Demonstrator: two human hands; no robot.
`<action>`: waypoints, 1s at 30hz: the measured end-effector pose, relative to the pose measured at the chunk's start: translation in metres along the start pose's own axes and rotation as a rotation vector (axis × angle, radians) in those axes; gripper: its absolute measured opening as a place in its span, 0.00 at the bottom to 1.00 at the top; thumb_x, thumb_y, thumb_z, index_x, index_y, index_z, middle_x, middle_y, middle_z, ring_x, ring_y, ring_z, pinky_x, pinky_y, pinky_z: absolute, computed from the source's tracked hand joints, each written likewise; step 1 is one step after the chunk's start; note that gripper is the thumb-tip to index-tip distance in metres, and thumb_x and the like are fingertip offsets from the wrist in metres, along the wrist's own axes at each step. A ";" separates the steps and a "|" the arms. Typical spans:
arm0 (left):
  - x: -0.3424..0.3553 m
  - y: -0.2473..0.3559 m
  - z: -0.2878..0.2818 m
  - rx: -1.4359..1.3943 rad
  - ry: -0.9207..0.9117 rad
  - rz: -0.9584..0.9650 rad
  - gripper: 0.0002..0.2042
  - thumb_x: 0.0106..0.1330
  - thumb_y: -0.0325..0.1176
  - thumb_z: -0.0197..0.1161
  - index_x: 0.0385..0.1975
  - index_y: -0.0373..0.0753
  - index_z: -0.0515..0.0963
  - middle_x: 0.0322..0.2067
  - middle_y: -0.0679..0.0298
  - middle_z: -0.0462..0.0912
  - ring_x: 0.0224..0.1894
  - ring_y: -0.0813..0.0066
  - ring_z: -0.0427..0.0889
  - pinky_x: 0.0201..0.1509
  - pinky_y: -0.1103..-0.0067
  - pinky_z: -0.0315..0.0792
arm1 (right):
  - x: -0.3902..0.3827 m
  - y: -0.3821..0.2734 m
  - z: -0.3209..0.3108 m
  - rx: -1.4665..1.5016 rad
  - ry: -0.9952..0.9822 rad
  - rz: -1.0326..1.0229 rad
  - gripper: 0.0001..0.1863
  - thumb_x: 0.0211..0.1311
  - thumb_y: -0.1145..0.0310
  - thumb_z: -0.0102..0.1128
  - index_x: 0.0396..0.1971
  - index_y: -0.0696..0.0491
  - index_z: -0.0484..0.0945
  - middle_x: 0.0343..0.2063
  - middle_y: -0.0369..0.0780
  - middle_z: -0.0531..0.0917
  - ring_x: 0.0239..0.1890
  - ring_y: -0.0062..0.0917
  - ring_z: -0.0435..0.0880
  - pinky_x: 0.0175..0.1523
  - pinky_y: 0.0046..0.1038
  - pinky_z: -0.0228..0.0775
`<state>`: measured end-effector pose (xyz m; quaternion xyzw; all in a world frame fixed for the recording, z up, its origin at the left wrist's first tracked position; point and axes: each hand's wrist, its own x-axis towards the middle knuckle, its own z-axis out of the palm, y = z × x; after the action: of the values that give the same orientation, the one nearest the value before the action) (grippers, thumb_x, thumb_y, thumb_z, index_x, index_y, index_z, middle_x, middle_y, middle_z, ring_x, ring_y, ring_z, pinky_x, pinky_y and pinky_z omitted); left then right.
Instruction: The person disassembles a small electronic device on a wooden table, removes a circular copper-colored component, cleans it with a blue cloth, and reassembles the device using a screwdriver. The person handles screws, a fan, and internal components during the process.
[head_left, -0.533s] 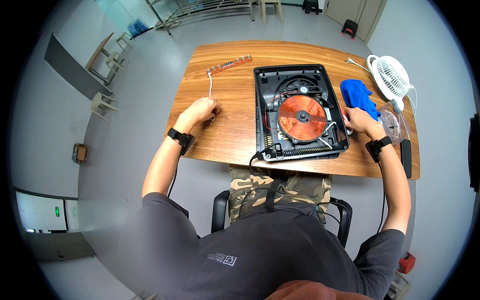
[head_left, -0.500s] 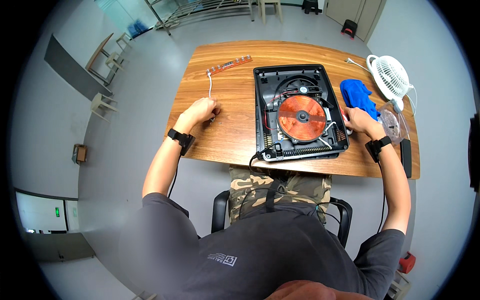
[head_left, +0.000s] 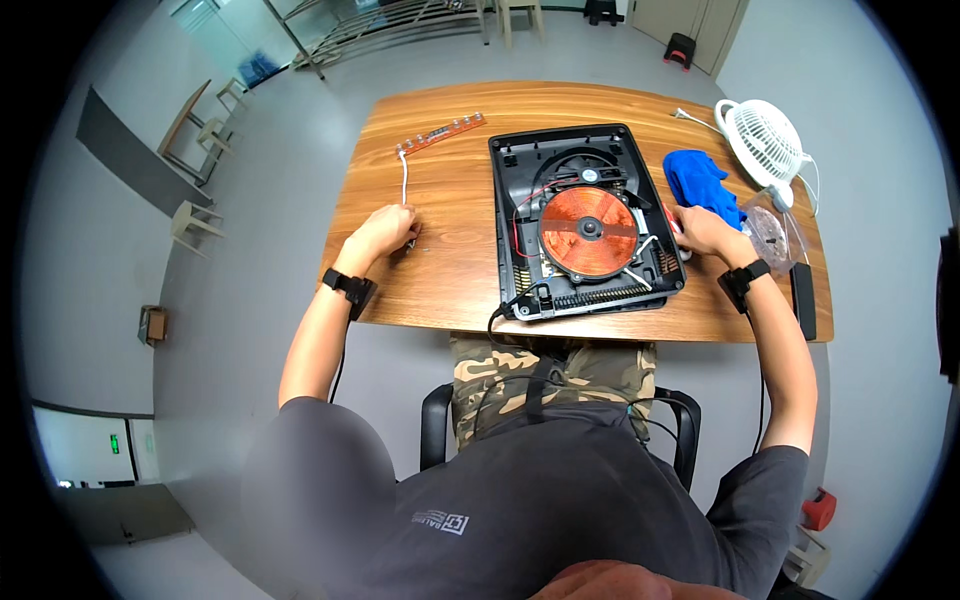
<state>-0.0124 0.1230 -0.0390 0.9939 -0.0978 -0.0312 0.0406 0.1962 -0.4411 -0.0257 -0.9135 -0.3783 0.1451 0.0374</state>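
An opened induction cooker [head_left: 510,180] lies on the table in its black housing, its round copper coil [head_left: 565,245] and small fan [head_left: 590,175] exposed. To its left, my left hand [head_left: 383,232] rests low on the tabletop with fingers pinched together; what they hold is hidden. Tiny metal bits, perhaps screws [head_left: 425,249], lie beside those fingers. A white cable [head_left: 405,180] runs from a narrow orange circuit board [head_left: 440,133] down to that hand. Right of the cooker, my right hand [head_left: 705,232] is closed around a red and grey object [head_left: 685,254], mostly covered by the fingers.
Beyond my right hand lie a blue cloth [head_left: 700,180], a white fan [head_left: 765,140] and a clear plastic container [head_left: 775,235]. A black bar-shaped object [head_left: 803,300] sits near the right edge of the wooden table [head_left: 450,290]. A black cord [head_left: 495,318] hangs off the front edge.
The whole view has shifted slightly, so everything appears a little further left. Both hands stay at nearly the same spots on the table, and the cooker and board lie as before.
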 end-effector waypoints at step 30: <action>0.012 0.020 -0.027 -0.099 -0.114 -0.066 0.05 0.58 0.27 0.68 0.34 0.39 0.85 0.33 0.55 0.87 0.39 0.54 0.86 0.43 0.65 0.80 | 0.005 -0.007 0.001 0.120 -0.046 0.036 0.24 0.64 0.56 0.62 0.49 0.61 0.75 0.38 0.60 0.85 0.43 0.54 0.85 0.49 0.47 0.77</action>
<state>-0.0022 0.1034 -0.0112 0.9900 -0.0657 -0.0938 0.0829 0.1951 -0.4328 -0.0267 -0.9127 -0.3531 0.1890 0.0809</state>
